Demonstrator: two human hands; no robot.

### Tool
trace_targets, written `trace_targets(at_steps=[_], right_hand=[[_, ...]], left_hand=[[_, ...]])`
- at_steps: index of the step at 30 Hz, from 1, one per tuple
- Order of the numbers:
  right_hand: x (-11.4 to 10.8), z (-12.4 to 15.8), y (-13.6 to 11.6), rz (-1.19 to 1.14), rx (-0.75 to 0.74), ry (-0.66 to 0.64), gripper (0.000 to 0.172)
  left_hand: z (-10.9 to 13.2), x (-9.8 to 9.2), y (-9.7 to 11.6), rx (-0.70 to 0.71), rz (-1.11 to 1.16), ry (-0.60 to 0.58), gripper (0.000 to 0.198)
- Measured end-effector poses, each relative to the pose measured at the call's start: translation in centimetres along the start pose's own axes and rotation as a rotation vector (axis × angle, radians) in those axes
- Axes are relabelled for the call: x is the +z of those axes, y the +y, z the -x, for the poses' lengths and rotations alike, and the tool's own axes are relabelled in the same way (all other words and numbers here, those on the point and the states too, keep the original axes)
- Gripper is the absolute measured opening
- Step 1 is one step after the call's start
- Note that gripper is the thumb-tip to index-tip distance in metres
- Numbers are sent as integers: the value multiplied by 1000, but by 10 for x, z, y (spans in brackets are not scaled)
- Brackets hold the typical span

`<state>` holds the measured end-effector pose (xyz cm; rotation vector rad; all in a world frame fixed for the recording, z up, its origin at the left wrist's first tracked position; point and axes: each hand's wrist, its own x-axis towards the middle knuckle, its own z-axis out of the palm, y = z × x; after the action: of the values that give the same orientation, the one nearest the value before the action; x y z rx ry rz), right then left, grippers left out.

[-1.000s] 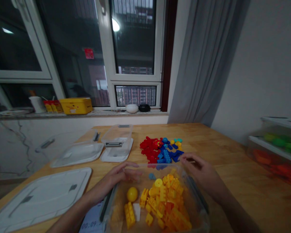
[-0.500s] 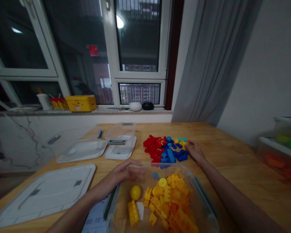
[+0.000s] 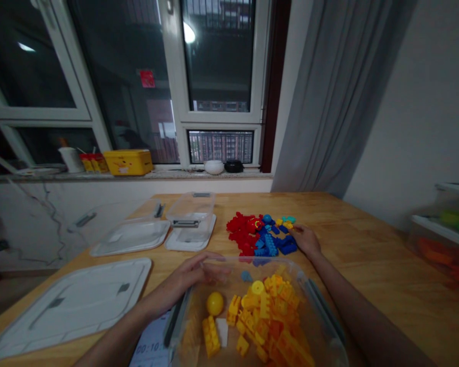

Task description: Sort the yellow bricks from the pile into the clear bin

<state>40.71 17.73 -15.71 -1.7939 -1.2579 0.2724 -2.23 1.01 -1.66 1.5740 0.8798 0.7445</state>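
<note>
In front of me stands a clear plastic box [image 3: 183, 351] holding many yellow building blocks [image 3: 268, 311], a yellow ball [image 3: 214, 304] and a small blue piece [image 3: 247, 276]. My left hand [image 3: 193, 275] is closed on the box's far left corner, its fingers over the rim. Beyond the box lies a pile of red blocks [image 3: 243, 234] and blue blocks [image 3: 270, 244], with a few yellow blocks [image 3: 285, 223] at its right end. There my right hand [image 3: 308, 240] rests with its fingers drawn together. What they pinch, if anything, is too small to name.
A large white lid [image 3: 72, 306] lies at the left. Behind it, two clear boxes [image 3: 191, 206] stand with white lids [image 3: 133, 238]. A phone-like screen [image 3: 149, 346] showing a timer is partly under my left arm. Stacked bins [image 3: 439, 239] of coloured pieces stand at the far right.
My right hand has shifted slightly left at the pile's right end, and its fingers have closed over where yellow blocks showed. My left hand and the box have hardly moved.
</note>
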Motion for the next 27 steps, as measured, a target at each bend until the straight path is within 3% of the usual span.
trace_targets(at_steps=[13,20,27], right_hand=[[-6,3,-6,-6,-4,17,33],[-4,0,-10,-6,-49,50,46],[-2,0,-9,4,-68,-3,30]], left_hand=[[-1,-1,-3,12,21,-14,35],[-1,-4,-7,23,8,-16,35],[-2,-5,-9,45,15,-32,36]])
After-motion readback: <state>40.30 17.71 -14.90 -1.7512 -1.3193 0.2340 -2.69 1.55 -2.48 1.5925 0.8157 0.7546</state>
